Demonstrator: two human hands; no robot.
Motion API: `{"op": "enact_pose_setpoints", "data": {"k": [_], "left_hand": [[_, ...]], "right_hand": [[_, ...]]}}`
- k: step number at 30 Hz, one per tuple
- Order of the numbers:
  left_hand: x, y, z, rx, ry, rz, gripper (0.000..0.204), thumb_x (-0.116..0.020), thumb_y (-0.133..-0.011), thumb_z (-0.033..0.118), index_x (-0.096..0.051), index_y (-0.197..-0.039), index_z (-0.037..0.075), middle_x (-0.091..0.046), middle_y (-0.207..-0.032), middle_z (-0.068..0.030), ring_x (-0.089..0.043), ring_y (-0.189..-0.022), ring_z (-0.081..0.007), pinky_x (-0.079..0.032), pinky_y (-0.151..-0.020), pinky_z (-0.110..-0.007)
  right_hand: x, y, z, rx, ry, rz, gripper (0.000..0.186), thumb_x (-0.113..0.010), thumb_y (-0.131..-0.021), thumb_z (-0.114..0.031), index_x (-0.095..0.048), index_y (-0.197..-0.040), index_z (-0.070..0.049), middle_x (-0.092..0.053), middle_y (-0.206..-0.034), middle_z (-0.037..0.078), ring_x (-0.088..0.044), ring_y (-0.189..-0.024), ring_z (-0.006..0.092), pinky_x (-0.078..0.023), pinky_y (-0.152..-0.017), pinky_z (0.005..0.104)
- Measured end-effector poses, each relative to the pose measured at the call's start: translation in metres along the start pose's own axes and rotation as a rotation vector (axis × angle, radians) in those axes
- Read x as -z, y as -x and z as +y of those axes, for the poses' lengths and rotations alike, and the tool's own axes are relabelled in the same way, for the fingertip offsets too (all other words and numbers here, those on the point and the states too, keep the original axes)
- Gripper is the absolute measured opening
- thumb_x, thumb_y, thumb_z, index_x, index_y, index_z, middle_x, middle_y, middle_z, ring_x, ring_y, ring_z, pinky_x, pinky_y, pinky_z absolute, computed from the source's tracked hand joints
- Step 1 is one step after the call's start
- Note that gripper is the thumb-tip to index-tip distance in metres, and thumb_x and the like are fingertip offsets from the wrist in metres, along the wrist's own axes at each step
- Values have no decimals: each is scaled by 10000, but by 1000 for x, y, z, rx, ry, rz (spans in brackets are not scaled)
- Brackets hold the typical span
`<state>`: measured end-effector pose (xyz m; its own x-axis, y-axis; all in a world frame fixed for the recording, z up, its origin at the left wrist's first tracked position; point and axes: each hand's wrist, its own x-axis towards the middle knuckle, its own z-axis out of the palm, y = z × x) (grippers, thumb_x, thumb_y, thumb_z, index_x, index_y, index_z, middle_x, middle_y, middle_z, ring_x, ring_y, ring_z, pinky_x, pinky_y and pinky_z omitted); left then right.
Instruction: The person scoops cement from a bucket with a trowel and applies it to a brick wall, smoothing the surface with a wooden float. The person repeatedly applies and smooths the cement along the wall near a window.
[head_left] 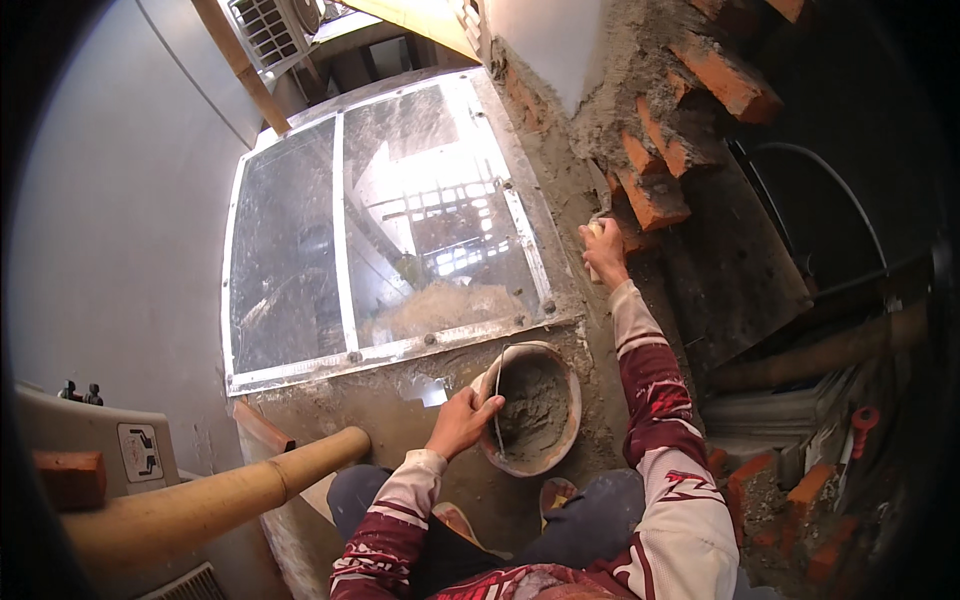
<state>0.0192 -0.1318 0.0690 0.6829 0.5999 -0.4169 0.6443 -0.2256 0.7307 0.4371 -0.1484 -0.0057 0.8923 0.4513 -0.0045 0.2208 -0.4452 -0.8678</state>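
Left hand curls over the rim of the mortar bucket, probably heavy, best gripped there; right hand wraps the trowel handle, likely light, stiff.

From my remote seat I see a rough, grey-brown cement slab carrying a round, pale bucket of grey mortar at near right, a white-framed, see-through rectangular panel across its far part, and two feet nearest.
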Motion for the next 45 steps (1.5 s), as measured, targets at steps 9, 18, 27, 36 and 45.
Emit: {"op": "enact_pose_setpoints", "data": {"k": [9, 18, 27, 36, 45], "left_hand": [[1, 2, -4, 17, -3, -4, 612, -651, -874, 582, -558, -800, -18, -614, -755, -207, -596, -707, -324, -467, -668, -430], [-7, 9, -10, 4, -25, 11, 602, -661, -877, 558, -564, -825, -34, -622, -772, -200, -603, -716, -297, -478, -671, -422], [-2, 9, -4, 36, -27, -34, 654, -600, -895, 605, -557, -861, -47, -640, -838, -289, -632, -836, -462, -478, -744, -483], [-1, 5, -7, 56, 12, -24, 607, -653, -884, 556, -545, -808, -36, -592, -733, -187, -575, -705, -282, -468, -662, -408], [3, 0, -18, 40, -22, -3, 588, -666, -886, 535, -539, -787, -30, -581, -700, -166, -576, -657, -259, -476, -617, -406]], "right_hand": [[-13, 38, -25, 54, 153, -29, 506, -693, -858, -299, -489, -1200, 15, -648, -1106, 251, -632, -1038, 417, -487, -879, 466], [-46, -18, -69, -122, 298, -54, 386, -550, -862, -168, -599, -1175, 51, -613, -1243, 284, -595, -1176, 418, -477, -959, 453], [-28, 12, -61, 38, 139, 128, 385, -519, -883, -214, -581, -1185, 17, -643, -1169, 255, -629, -1088, 404, -491, -897, 457], [-16, 9, -31, -87, 189, -45, 399, -539, -887, -265, -599, -1161, 19, -660, -1118, 269, -634, -1065, 433, -500, -879, 482], [3, 62, 9, -117, 404, -203, 381, -554, -891, -287, -588, -1116, 19, -672, -1063, 263, -655, -1000, 421, -511, -826, 480]]}}
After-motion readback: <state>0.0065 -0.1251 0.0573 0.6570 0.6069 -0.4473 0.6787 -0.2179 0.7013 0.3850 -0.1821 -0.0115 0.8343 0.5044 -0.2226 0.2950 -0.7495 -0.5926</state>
